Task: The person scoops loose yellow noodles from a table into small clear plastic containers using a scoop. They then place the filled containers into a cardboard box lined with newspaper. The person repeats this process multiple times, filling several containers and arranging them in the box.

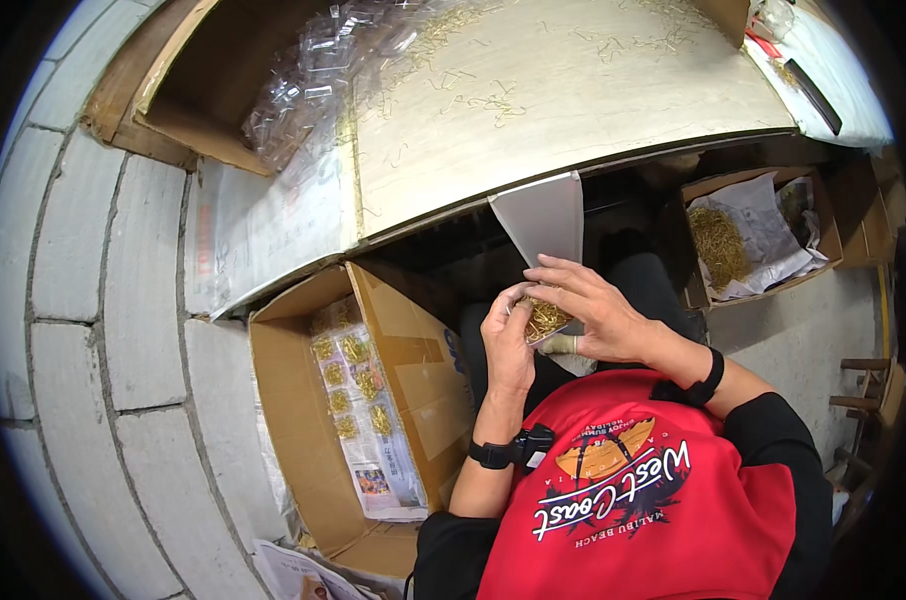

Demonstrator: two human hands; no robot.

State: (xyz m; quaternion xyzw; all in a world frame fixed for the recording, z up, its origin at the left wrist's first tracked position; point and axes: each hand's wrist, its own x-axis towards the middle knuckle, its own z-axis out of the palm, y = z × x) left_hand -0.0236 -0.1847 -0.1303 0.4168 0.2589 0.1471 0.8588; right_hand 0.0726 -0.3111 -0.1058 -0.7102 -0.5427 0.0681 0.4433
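Observation:
In front of my lap, both hands are at a small box filled with thin gold-coloured wire hooks; its walls are mostly hidden by my fingers. My left hand grips its left side with thumb and fingers. My right hand reaches across from the right, its fingers over the top and its thumb, in a pale finger cover, along the near edge. Just beyond the hands, a white panel slopes down from the table edge.
The pale table carries scattered gold hooks and a heap of clear plastic boxes. A cardboard box on the left holds several gold-filled portions on newspaper. At right, another carton contains a pile of gold hooks on paper.

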